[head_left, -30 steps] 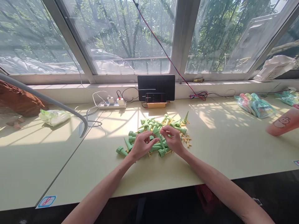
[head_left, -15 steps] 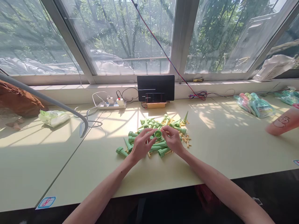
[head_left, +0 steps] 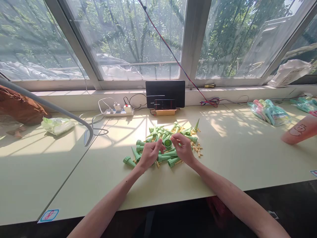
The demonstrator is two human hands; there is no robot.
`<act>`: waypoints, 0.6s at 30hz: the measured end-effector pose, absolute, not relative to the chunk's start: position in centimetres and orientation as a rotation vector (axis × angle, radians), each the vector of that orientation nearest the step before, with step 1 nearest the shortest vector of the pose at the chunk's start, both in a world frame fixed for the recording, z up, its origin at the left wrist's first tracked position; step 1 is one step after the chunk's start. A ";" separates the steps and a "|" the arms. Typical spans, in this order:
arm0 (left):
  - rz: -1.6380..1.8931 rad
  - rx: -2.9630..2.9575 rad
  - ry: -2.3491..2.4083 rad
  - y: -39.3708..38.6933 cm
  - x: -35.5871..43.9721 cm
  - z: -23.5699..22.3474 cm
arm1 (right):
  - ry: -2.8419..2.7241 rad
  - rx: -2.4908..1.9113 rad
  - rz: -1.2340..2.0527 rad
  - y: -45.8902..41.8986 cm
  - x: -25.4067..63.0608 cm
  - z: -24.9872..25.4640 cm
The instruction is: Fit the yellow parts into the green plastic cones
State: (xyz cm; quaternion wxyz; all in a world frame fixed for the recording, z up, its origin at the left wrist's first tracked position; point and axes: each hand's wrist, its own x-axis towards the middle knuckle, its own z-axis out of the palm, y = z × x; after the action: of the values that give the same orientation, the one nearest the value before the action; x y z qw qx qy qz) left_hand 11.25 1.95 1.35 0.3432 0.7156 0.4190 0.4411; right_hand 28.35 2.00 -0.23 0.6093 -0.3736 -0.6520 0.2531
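Observation:
A green plastic cone-shaped spike [head_left: 167,143] shows its round, hollow end toward me, between my two hands. My right hand [head_left: 183,148] has its thumb and forefinger pinched together at the spike's right rim. On the left side, my left hand [head_left: 150,153] is closed, its thumb raised over curled fingers close to the rim; whatever lies in those fingers is hidden. Beneath and around both hands spreads a pile of green spikes [head_left: 167,157] with ribbed caps. Small yellowish branched plastic pieces [head_left: 198,150] lie at the pile's right side.
Behind the pile, a phone [head_left: 164,104] leans before a black screen [head_left: 165,89]. A power strip [head_left: 119,112] with cables lies back left. A grey curved bar [head_left: 74,115] crosses the left side. Plastic bags [head_left: 269,112] and a pink cup [head_left: 299,130] are at right.
My left hand has drawn slightly left from the spike's rim, its fingers now curled with the thumb up. The right hand and the spike have hardly moved.

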 end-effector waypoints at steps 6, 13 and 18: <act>1.018 1.797 1.031 1.6 11.3 1.6 | -1.571 -0.874 0.571 1.8 28.4 -0.1; 0.980 1.897 0.977 1.6 10.9 1.6 | -1.563 -0.882 0.594 2.0 28.6 0.0; 1.132 2.176 1.021 1.6 10.9 1.4 | -1.555 -0.876 0.636 2.0 28.6 0.1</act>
State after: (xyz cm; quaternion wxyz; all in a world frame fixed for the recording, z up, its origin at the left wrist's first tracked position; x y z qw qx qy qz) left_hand 10.92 1.64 1.37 0.2400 0.7951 0.3732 0.4135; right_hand 28.57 1.99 0.13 0.5837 -0.3753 -0.6664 0.2726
